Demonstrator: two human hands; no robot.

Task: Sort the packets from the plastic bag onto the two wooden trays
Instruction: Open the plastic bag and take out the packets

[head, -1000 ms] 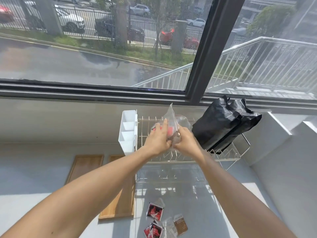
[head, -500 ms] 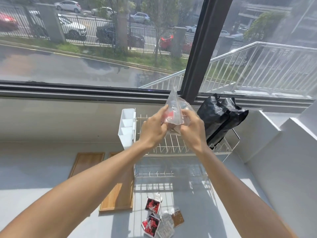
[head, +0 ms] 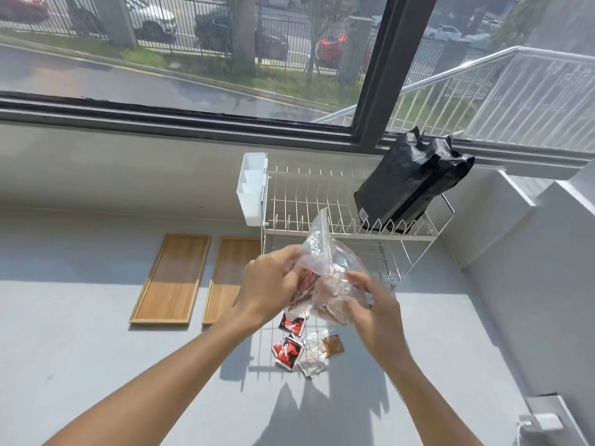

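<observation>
A clear plastic bag (head: pixel 325 268) with packets inside hangs between both hands above the grey counter. My left hand (head: pixel 269 286) pinches its left side and my right hand (head: pixel 375 312) grips its right side. Below the bag lie loose packets: two red-and-black packets (head: pixel 288 350) (head: pixel 293 323), a whitish packet (head: pixel 312 355) and a brown packet (head: pixel 333 344). Two wooden trays lie side by side to the left, the left tray (head: pixel 170 280) fully visible and the right tray (head: pixel 227 278) partly hidden by my left hand. Both trays hold nothing that I can see.
A white wire dish rack (head: pixel 341 204) stands behind the bag, with a white plastic caddy (head: pixel 252 188) on its left end and a black foil pouch (head: pixel 409 185) leaning in it. A window runs along the back. A wall and a white device (head: pixel 544 423) border the right.
Both hands have brought the plastic bag down from in front of the rack to just above the loose packets. The view has tilted down.
</observation>
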